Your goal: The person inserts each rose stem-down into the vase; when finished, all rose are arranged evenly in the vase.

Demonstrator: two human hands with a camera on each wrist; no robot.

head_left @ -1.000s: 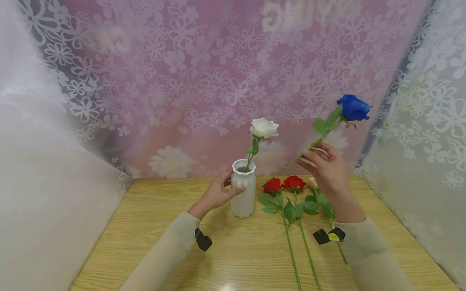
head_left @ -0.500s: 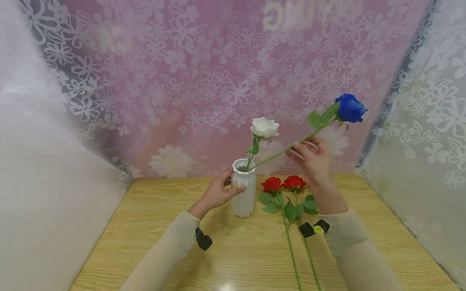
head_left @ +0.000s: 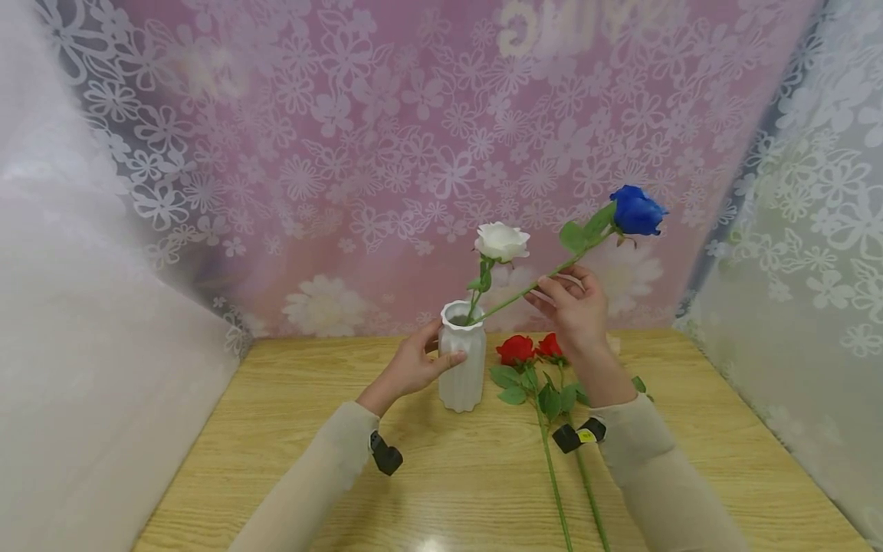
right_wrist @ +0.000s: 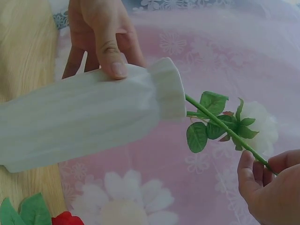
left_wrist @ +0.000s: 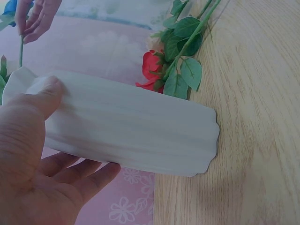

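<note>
My left hand [head_left: 414, 366] was wrapped around the white ribbed vase [head_left: 461, 360], which stood upright on the wooden table [head_left: 290, 429]; in the left wrist view my thumb pressed on the near side of the vase and my other fingers curled behind it. My right hand [head_left: 571, 305] was raised above the table and pinched the green stem of the blue rose [head_left: 636, 210] between the thumb and the fingertips, about in the middle of the stem. The blue rose was tilted, with its flower high and to the right, and its lower end was already in the mouth of the vase, as the right wrist view showed. A white rose [head_left: 501, 241] stood in the same vase, almost upright, with its flower above the rim. On the table, just to the right of the vase, lay two red roses [head_left: 531, 349] with their heads near the vase and their long stems pointing toward me; my right forearm passed over their leaves. Behind the table hung a pink curtain [head_left: 386, 138] with a pattern of white flowers, and white patterned cloth closed both sides.
</note>
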